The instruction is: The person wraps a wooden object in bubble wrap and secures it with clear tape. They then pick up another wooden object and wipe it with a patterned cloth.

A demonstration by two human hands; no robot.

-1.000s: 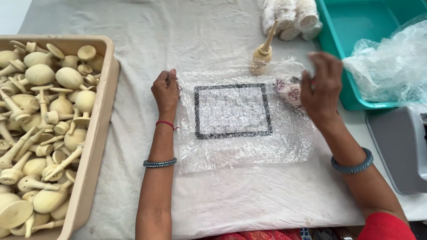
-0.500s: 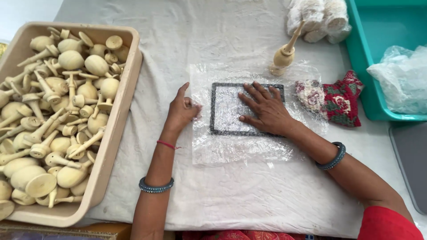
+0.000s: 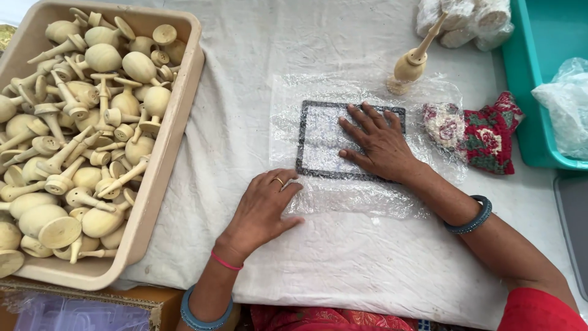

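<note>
A clear sheet of bubble wrap (image 3: 334, 196) lies flat on the white cloth, over a dark rectangular outline (image 3: 300, 153). My right hand (image 3: 380, 144) presses flat on the sheet inside that outline, fingers spread. My left hand (image 3: 263, 208) rests palm down on the sheet's near left edge, fingers loosely apart. A wooden toy with a round body and a thin handle (image 3: 413, 58) stands at the sheet's far edge. A red and green patterned cloth pouch (image 3: 487, 132) lies to the right, its pale end tucked under the wrap.
A beige tray (image 3: 162, 162) at the left is heaped with several similar wooden pieces. Wrapped white bundles (image 3: 465, 18) sit at the back. A teal bin (image 3: 533, 86) with a clear plastic bag (image 3: 566, 104) stands at the right. A grey object pokes in at the right edge.
My right hand stays flat on the sheet within the outline. My left hand has slid toward me along the sheet's left edge. The view has shifted, bringing the beige tray closer.
</note>
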